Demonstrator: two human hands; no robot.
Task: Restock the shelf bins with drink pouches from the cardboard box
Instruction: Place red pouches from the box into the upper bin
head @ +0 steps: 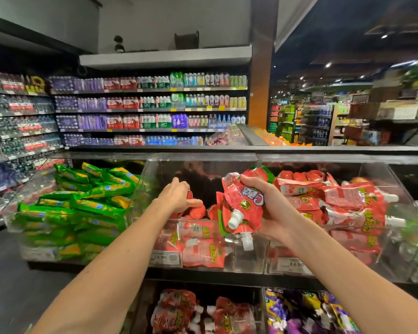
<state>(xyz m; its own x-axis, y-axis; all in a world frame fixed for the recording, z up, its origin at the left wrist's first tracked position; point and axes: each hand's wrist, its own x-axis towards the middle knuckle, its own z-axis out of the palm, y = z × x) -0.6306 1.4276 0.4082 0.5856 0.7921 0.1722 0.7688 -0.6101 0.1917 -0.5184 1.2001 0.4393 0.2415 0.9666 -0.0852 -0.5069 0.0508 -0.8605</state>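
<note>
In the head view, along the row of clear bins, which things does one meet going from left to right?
green pouches → left hand, which grips a red pouch → bunch of red pouches, held in the right hand → pile of red pouches

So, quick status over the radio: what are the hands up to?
Left hand grips a red pouch down in the middle bin. Right hand holds spare pouches above it, spouts down. Nothing in the way.
</note>
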